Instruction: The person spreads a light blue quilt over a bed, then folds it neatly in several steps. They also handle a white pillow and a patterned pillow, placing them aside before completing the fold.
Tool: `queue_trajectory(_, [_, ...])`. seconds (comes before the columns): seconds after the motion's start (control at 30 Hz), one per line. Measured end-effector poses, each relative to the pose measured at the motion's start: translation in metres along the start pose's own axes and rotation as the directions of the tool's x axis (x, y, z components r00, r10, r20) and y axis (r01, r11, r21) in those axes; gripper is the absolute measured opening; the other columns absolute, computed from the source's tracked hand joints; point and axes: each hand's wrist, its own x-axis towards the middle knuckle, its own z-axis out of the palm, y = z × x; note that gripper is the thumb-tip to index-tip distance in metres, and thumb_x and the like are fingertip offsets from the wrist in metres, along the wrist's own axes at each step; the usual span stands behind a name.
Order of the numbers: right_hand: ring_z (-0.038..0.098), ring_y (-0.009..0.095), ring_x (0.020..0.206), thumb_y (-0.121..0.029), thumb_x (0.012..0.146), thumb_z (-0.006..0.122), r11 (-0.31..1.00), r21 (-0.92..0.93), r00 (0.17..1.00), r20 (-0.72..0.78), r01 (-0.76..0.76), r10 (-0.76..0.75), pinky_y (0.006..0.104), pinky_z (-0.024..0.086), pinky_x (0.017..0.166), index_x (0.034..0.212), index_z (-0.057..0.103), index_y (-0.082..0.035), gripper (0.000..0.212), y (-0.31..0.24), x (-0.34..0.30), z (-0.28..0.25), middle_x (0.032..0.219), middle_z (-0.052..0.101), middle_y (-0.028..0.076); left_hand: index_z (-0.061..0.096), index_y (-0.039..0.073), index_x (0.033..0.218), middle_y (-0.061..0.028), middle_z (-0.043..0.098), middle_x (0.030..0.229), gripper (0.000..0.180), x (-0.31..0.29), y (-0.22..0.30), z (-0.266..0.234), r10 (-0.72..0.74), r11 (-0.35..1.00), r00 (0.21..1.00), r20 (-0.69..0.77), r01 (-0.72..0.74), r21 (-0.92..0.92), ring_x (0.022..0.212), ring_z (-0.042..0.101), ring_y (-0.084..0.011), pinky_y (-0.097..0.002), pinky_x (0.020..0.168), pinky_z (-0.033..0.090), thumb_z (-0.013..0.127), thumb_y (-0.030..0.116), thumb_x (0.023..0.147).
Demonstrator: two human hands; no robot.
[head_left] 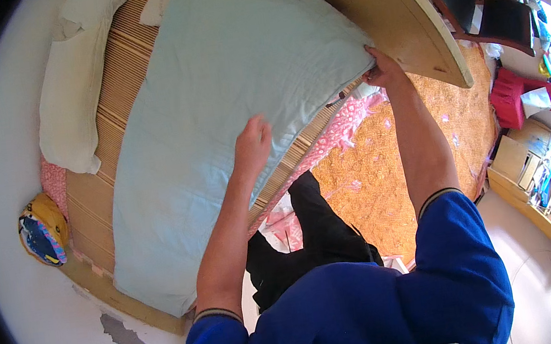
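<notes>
light blue quilt spread over the bed, right hand at its corner

the light blue quilt lies across the slatted mat, reaching from the board end down to the lower left edge of the bed. the right hand pinches the quilt's corner, just beside the curved wooden board, which hems that corner in. the left hand is over the quilt near its near edge, fingers curled and slightly blurred; i cannot tell whether it grips any fabric.

a pale bolster-like bundle lies on the mat along the far side, clear of the quilt. pink patterned cloth shows along the near side, by the person's black-clad legs. a yellow hat-like item sits near the wall, at the bed's left corner. beyond the board stand a dark chair, a red object and a cluttered wooden unit, all well apart from the hands; an orange rug-like covering lies on the floor.
</notes>
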Motion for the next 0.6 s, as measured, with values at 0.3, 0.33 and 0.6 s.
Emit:
queue_trajectory(0.3, [0.065, 0.027, 0.111, -0.019, 0.087, 0.075, 0.754, 0.006, 0.719, 0.298, 0.657, -0.628, 0.0398, 0.056, 0.087, 0.130, 0.058, -0.001, 0.050, 0.001, -0.157, 0.065, 0.130, 0.062, 0.015, 0.059, -0.005, 0.121, -0.0201, 0.072, 0.109, 0.058, 0.134, 0.155, 0.019, 0.096, 0.918, 0.995, 0.039, -0.073, -0.389, 0.105, 0.069, -0.0304, -0.0409, 0.088, 0.056, 0.065, 0.047, 0.094])
queue_trajectory(0.33, [0.065, 0.026, 0.109, -0.018, 0.087, 0.075, 0.645, -0.112, 0.635, 0.366, 0.756, -0.680, 0.0394, 0.056, 0.086, 0.128, 0.059, -0.001, 0.047, 0.012, -0.183, 0.077, 0.129, 0.062, 0.015, 0.058, -0.005, 0.124, -0.0192, 0.070, 0.113, 0.065, 0.142, 0.166, 0.011, 0.021, 0.863, 0.990, 0.141, 0.053, -0.502, 0.108, 0.068, -0.0301, -0.0411, 0.089, 0.055, 0.064, 0.053, 0.093])
queue_trajectory(0.6, [0.055, 0.041, 0.108, 0.000, 0.059, 0.079, -0.387, -0.262, -0.035, 0.788, 0.884, -0.614, 0.0445, 0.050, 0.089, 0.095, 0.054, -0.001, 0.044, 0.091, -0.266, 0.148, 0.117, 0.055, 0.020, 0.064, -0.005, 0.118, -0.0106, 0.069, 0.107, 0.077, 0.185, 0.167, -0.084, -0.199, 0.867, 0.926, 0.321, 0.319, -0.383, 0.097, 0.066, -0.0195, -0.0354, 0.089, 0.053, 0.065, 0.066, 0.089])
